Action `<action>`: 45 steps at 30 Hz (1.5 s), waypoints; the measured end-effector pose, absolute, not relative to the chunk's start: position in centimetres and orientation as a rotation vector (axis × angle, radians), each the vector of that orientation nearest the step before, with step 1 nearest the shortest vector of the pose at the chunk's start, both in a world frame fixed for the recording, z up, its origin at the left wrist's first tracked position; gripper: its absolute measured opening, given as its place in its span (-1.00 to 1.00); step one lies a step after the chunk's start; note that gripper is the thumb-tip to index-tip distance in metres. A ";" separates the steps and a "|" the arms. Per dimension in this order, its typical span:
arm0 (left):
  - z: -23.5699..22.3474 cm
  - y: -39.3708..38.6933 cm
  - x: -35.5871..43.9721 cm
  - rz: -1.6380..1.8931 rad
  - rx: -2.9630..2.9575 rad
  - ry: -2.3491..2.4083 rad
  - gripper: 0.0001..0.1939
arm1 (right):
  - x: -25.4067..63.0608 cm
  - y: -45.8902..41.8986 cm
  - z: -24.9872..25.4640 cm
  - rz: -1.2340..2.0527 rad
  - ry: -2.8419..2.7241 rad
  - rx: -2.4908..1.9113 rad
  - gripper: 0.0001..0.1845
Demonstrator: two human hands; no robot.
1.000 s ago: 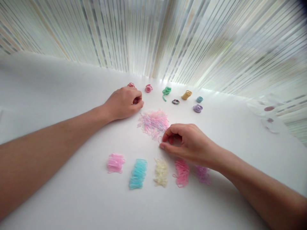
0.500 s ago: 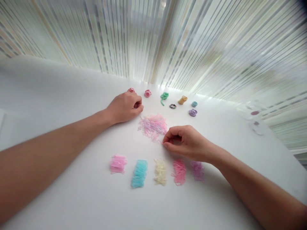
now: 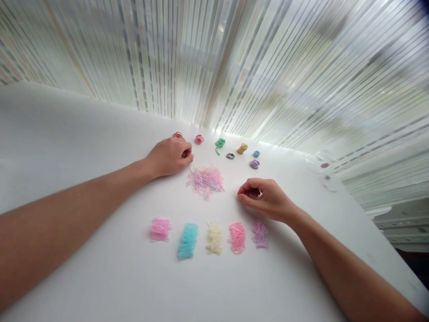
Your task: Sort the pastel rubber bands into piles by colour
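A loose heap of pastel pink and lilac bands or strands (image 3: 207,181) lies on the white table. Just beyond its left side rests my left hand (image 3: 170,155), fingers curled and closed; whatever may be inside is hidden. To the right of the heap, apart from it, my right hand (image 3: 266,197) pinches thumb and forefinger together, with anything between the tips too small to make out. In front lie neat stacks of strands: pink (image 3: 161,229), blue (image 3: 188,241), cream (image 3: 213,238), coral pink (image 3: 237,238) and purple (image 3: 260,235).
Along the back sit rolled coils: red (image 3: 178,134), pink (image 3: 199,139), green (image 3: 220,144), mustard (image 3: 241,148), blue (image 3: 256,154) and purple (image 3: 254,164). A dark patterned ring (image 3: 230,156) lies among them. Clear plastic pieces (image 3: 326,172) are at right, near a string curtain (image 3: 187,58).
My right hand has drawn away from the heap's edge to the right. My left hand stays curled in its place. The view has shifted slightly.
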State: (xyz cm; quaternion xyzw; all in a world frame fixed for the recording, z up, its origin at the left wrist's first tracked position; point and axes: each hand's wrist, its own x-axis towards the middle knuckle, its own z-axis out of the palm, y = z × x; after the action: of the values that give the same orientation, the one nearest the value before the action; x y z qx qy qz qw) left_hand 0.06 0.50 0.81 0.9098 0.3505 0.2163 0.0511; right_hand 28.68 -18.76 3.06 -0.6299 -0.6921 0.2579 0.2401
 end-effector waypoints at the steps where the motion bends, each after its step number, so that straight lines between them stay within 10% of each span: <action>1: 0.8 0.5 0.0 0.664 2.770 1.066 -0.76 | 28.8 -18.6 2.8 0.726 -1.894 -1.706 -0.85; 45: 2.2 -0.2 0.0 0.503 2.800 1.149 -0.75 | 29.1 -18.7 1.3 0.730 -1.960 -1.370 -0.88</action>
State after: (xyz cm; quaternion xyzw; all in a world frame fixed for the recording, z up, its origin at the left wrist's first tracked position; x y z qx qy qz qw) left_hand 0.01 -0.21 2.21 0.9120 0.3741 0.1639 0.0367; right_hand 29.07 -18.70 1.34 -0.5200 -0.7440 0.2772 0.3150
